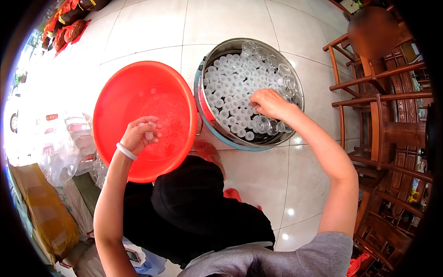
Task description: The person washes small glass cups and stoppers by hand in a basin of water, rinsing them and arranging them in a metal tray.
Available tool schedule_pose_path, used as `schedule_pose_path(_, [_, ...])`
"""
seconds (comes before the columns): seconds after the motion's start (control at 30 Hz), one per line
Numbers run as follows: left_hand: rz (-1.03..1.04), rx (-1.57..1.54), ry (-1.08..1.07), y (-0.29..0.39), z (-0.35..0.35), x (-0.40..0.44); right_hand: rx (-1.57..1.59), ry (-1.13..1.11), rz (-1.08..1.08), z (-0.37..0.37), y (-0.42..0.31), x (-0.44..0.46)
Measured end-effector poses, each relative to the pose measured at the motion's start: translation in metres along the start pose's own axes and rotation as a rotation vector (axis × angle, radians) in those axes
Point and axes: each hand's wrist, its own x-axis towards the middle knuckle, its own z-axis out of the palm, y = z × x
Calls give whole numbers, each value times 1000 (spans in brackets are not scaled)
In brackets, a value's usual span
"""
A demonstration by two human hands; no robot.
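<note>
My left hand [140,134], with a white bangle at the wrist, is curled over the red basin [110,104]. Small whitish, translucent cups [149,135] sit in its fingers. Water and clear pieces that I cannot make out lie in the basin. To the right, my right hand [270,104] reaches over a round metal pan [300,78] with its fingers pinched together, touching or just above the cups there. What they hold is hidden. Many small frosted cups [235,76] stand packed in the pan. Larger clear glasses [260,123] line its right rim.
The pan rests on a blue round base [201,108] on the tiled floor [230,23]. Wooden chairs [376,124] stand at right. Plastic-wrapped packs [78,131] and a taped box [50,212] are at left. Red-wrapped jars [71,30] stand at the upper left.
</note>
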Motion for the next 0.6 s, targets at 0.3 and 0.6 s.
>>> schedule_pose_path(0.3, [7, 5, -1, -1, 0, 1, -54, 106, -40, 12, 3, -3])
schedule_pose_path(0.6, [7, -2, -7, 0, -1, -1, -176, 187, -68, 22, 8, -1])
